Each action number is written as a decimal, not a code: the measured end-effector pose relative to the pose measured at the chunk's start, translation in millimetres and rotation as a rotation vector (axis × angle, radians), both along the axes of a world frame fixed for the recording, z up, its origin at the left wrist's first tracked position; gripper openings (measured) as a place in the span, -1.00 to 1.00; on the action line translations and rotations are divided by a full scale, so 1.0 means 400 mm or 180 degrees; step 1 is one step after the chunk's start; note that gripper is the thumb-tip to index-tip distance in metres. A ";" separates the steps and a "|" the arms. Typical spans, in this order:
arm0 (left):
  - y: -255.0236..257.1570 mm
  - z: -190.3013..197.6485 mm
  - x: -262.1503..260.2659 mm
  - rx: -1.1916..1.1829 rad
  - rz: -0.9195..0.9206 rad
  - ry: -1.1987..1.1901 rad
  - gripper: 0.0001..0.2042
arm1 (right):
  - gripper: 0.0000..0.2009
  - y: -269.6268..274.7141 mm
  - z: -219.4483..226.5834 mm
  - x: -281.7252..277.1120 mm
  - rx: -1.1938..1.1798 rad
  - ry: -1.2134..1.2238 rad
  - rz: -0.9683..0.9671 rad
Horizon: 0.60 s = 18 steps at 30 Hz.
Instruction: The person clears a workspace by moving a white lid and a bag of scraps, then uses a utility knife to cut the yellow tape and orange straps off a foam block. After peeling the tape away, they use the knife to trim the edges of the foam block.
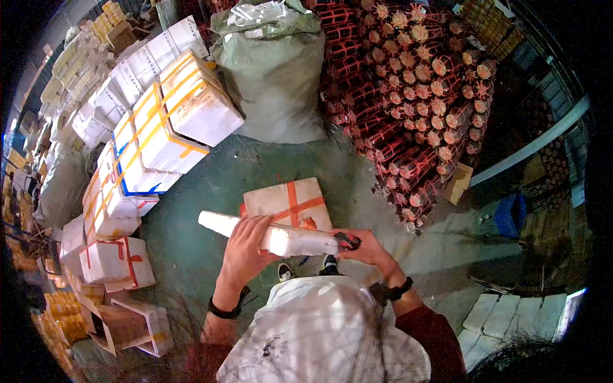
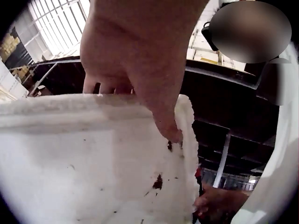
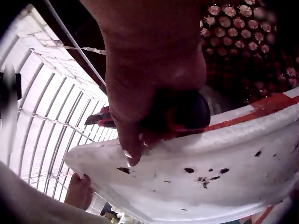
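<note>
A white foam lid (image 1: 290, 242) (image 2: 84, 163) (image 3: 252, 191) with dark specks on one face is held up, tilted nearly edge-on. My left hand (image 1: 246, 247) (image 2: 135, 51) (image 3: 78, 192) grips its edge, fingers over one side and thumb on the speckled face. At the opposite end, my right hand (image 1: 370, 250) (image 2: 222, 201) (image 3: 152, 70) holds a red and black cutter (image 1: 347, 240) (image 3: 196, 112), its thumb against the lid's speckled face. Beneath the lid in the head view, a white foam box (image 1: 268, 199) with crossed orange tape sits on the floor.
Taped foam boxes (image 1: 198, 112) are stacked on the left. A big pale sack (image 1: 274, 83) stands ahead, beside a tall pile of red-netted bundles (image 1: 421, 96). Opened cartons (image 1: 115, 325) lie lower left, and white boxes (image 1: 511, 316) lower right. Two shoes show below the lid.
</note>
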<state>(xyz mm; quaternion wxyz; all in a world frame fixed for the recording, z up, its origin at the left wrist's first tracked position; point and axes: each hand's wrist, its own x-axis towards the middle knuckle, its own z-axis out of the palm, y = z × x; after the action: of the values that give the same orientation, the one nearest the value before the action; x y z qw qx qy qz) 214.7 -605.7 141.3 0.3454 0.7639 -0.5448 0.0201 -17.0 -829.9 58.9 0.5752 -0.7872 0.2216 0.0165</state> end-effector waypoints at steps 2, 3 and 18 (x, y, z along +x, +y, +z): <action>0.001 -0.052 0.001 0.0294 -0.0294 0.0113 -0.52 | -0.40 0.014 0.058 0.011 -0.0352 0.0121 0.0221; -0.008 -0.039 -0.012 0.0171 -0.0166 0.0072 -0.64 | -0.44 0.013 0.045 0.006 -0.0273 -0.0056 0.0164; -0.037 -0.005 -0.134 0.0185 0.0092 0.0203 -0.61 | -0.83 0.141 0.230 0.069 -0.0119 -0.0809 -0.0933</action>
<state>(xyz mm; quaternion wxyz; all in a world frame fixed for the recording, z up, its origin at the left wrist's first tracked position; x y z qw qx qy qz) 161.2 -620.3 139.1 0.3399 0.7816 -0.5228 -0.0150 10.6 -773.3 150.9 0.5801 -0.7528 0.2597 -0.1711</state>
